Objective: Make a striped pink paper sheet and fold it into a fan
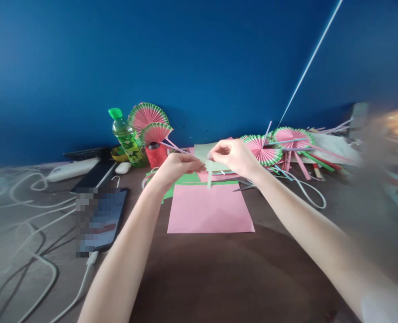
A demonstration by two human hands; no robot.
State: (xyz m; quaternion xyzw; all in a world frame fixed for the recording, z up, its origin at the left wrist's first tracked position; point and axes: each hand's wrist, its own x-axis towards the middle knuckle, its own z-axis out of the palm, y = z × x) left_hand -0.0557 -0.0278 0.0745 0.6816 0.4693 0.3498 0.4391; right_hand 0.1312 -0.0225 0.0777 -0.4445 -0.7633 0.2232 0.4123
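The right hand (235, 157) pinched a pale strip (209, 178), which hung between the hands. The left hand (179, 167) had its fingers bent beside it; whether they gripped it, I cannot tell. Pink paper (210, 211) lay on the counter (239, 273) below both.

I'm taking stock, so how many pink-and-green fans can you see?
4: upper fan and lower fan beside the bottle, left fan and right fan past the right hand. More may be hidden.
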